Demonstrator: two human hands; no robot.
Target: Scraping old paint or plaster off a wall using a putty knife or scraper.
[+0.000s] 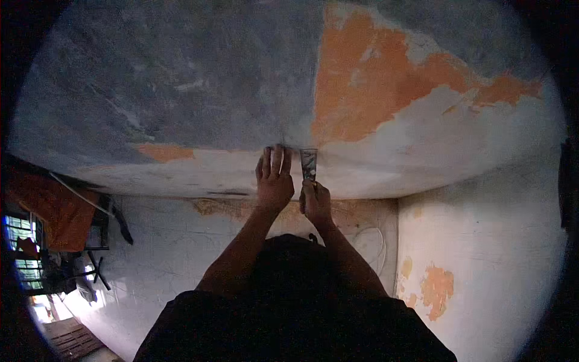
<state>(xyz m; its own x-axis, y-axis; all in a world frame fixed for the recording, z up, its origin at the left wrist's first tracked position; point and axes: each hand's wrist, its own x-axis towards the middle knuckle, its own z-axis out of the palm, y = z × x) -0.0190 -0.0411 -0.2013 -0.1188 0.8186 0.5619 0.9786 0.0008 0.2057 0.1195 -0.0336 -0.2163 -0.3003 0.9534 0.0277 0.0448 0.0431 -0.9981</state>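
My right hand (317, 203) is closed round the handle of a putty knife (309, 164), whose broad metal blade is smeared and points away from me. The blade's edge lies at or close to a patchy painted surface (217, 99), near the border of grey paint and pale plaster. Just left of the knife, my left hand (275, 183) has its fingers extended and a little apart, at the same surface; it holds nothing visible. Whether its fingertips touch the surface is hard to tell. An orange patch (357, 86) spreads beyond the knife, up and to the right.
A pale wall (470, 235) with orange patches stands at the right. A thin white cable (383, 253) hangs on the wall behind my right arm. At the far left are an orange cloth (68, 221), a barred window (20, 249), dark clutter and a brown slatted thing (74, 341).
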